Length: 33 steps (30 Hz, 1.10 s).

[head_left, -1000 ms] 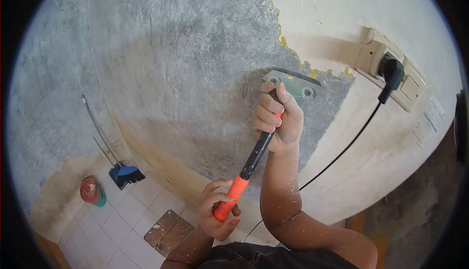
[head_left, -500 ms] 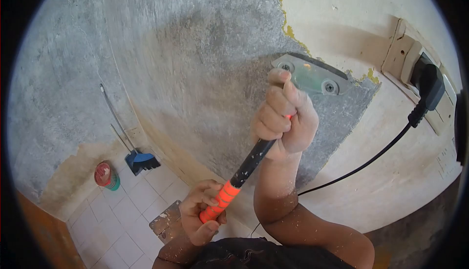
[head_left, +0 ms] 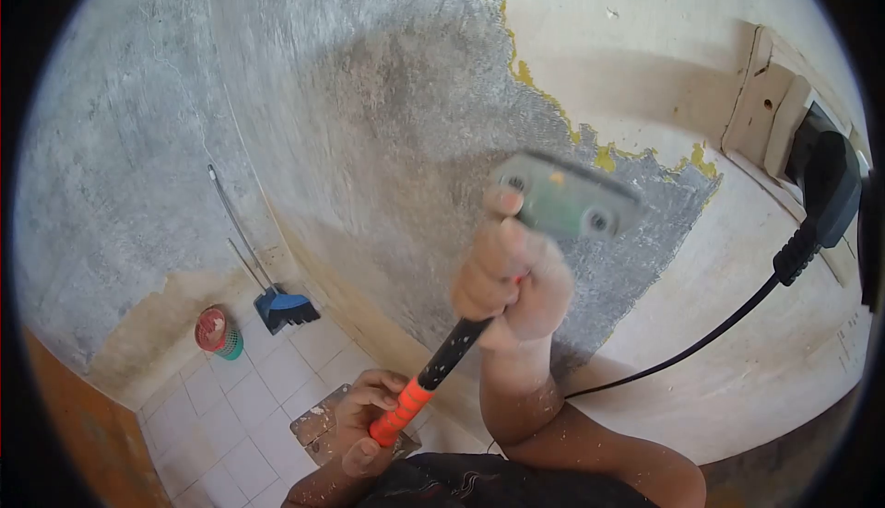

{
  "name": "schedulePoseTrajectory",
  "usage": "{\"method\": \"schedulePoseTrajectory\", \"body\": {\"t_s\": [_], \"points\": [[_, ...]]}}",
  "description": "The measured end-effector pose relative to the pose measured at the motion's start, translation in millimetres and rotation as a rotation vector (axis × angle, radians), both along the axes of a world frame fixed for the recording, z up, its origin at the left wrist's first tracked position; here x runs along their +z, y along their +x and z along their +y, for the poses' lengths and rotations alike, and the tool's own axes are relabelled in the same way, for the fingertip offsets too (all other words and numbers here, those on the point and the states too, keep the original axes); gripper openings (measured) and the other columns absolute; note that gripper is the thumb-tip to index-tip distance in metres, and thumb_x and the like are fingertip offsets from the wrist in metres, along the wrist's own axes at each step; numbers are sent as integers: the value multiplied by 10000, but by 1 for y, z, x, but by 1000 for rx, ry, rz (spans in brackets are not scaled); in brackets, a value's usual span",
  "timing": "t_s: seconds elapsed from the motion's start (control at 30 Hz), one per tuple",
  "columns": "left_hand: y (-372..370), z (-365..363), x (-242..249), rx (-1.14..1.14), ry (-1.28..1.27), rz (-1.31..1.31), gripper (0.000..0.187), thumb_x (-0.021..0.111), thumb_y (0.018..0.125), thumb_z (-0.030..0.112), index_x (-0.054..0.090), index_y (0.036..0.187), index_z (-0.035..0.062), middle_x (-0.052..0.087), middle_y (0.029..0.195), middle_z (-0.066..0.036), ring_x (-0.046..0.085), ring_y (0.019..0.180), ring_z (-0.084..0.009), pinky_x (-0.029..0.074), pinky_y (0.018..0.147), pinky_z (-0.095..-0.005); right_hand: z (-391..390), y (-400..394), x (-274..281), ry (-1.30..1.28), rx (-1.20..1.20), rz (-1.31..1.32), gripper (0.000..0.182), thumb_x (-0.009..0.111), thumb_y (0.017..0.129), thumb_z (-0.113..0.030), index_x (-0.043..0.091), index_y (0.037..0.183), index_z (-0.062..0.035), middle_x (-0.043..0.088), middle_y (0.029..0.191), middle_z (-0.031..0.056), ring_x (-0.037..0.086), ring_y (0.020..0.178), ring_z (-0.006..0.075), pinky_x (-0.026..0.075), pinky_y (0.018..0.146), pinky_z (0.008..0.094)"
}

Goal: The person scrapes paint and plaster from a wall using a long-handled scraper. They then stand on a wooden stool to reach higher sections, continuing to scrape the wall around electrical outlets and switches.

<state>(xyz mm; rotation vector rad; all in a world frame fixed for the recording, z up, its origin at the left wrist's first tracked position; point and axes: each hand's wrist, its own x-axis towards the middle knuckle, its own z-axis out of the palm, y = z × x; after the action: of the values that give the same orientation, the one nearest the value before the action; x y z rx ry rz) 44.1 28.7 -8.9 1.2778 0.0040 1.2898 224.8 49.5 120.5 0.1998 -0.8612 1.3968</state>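
Observation:
A long-handled wall scraper (head_left: 450,351) slants across the view, with a black shaft and an orange ridged grip at its lower end. My right hand (head_left: 516,273) is wrapped round the upper shaft, close below the head, and its thumb and forefinger are up at the metal. The scraper head (head_left: 562,196), wide with two screws, is blurred and overlaps the bare grey part of the wall (head_left: 406,130). Lower left, my left hand (head_left: 367,416) closes around the orange grip. Pale dust coats my right hand and forearm.
Cream paint (head_left: 645,75) with a ragged yellowish edge borders the grey area. At right, a black plug (head_left: 827,181) sits in a socket, its cable (head_left: 710,333) trailing down-left. A brush and dustpan (head_left: 284,308), a red-and-green basket (head_left: 221,335) and a stained board (head_left: 318,423) lie on white tiles.
The scraper head has come down and left, back from the ragged paint edge over the grey surface. Both hands moved down-left with it, keeping their grip. The view shifted slightly.

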Motion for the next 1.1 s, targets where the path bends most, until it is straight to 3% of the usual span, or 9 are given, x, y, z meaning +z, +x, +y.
{"method": "schedulePoseTrajectory", "body": {"t_s": [0.07,0.27,0.33,0.4,0.53,0.6,0.97,1.03,1.1], "points": [[0,-1,-10,44,-199,8,499,648,704,476,505,925,52,427,1006,-108,461,976,-258,421,842,-401,1,2,-5,-71,-47,-36,131,442,880,-153,404,998,-195,269,533,-66,232,374,48,202,358,205],[15,4,8,29,37,-69,481,634,709,451,492,953,62,405,946,-88,438,896,-228,438,776,-382,-6,7,29,-20,-47,-11,139,447,877,-139,401,1003,-180,263,516,-68,230,366,51,190,353,210],[7,5,2,14,81,-55,470,629,718,430,478,978,69,403,954,-92,441,900,-219,446,753,-370,-5,3,10,70,-39,21,151,371,896,-115,383,1046,-123,277,556,-55,231,376,47,205,342,204],[-4,4,-5,76,-148,-5,472,633,715,412,468,997,72,403,956,-92,443,896,-211,443,758,-368,-5,-1,-7,69,-80,29,154,369,896,-116,388,1049,-110,284,561,-55,234,377,47,209,341,202],[-3,6,5,62,-155,-36,460,633,715,400,464,994,76,405,952,-81,447,887,-203,437,770,-379,-11,-3,10,58,-159,104,166,354,901,-114,397,1056,-71,295,564,-55,237,380,44,217,341,199],[-3,8,22,12,-8,-147,454,634,718,395,455,991,78,405,949,-69,449,884,-204,430,784,-389,-13,-4,22,87,-139,116,166,338,907,-111,408,1050,-63,293,564,-54,239,384,41,219,342,198],[-17,5,31,-11,120,-88,404,619,742,408,484,931,78,424,932,-71,435,895,-207,399,760,-366,-29,-2,26,104,-153,115,177,296,931,-130,428,1021,-54,284,552,-53,244,388,42,242,358,188],[-13,7,21,60,350,-180,352,576,743,315,519,916,14,465,926,-146,454,856,-233,390,745,-360,-34,-4,27,55,-172,131,172,301,930,-128,431,1017,-56,295,557,-48,248,390,42,247,356,186],[-14,2,8,44,306,-107,347,571,747,311,523,923,16,467,932,-146,451,855,-230,383,753,-352,-36,-5,11,36,-190,111,168,305,930,-130,429,1016,-56,297,561,-48,253,395,42,248,357,185]]}}
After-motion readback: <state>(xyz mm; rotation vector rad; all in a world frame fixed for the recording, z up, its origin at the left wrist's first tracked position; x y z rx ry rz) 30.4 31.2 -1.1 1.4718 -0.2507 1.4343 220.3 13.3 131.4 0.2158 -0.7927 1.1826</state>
